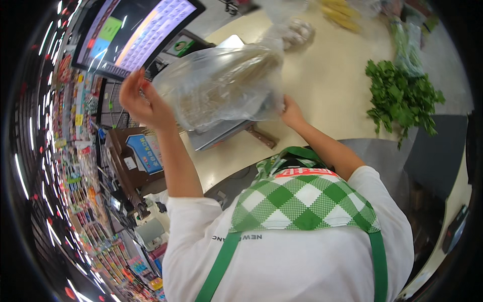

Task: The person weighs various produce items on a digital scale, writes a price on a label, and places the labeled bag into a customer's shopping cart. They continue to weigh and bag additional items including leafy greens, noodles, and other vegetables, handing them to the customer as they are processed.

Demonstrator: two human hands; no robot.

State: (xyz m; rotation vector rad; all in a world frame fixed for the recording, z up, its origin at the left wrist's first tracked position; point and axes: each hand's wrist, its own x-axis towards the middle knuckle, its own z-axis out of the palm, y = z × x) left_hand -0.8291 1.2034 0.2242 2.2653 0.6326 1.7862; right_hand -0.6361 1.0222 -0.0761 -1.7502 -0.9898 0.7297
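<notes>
My left hand (142, 102) is raised in front of the lower edge of a touchscreen monitor (151, 32). Its fingers are partly bent and apart, with nothing in them. A clear plastic bag (226, 85) of pale, thin strands lies on the metal plate of a scale (217, 136); what the strands are I cannot tell. My right hand (292, 112) grips the bag's right edge, its fingertips partly hidden. Below the bag, a knife with a wooden handle (262, 136) rests on the counter, its blade hidden.
On the cream counter (332, 75) lie leafy green herbs (402, 96), bananas (341, 14) and a bag of whitish bulbs or mushrooms (298, 33). A brown box with a blue sign (143, 153) stands to the left. Shop shelves (81, 200) fill the far left.
</notes>
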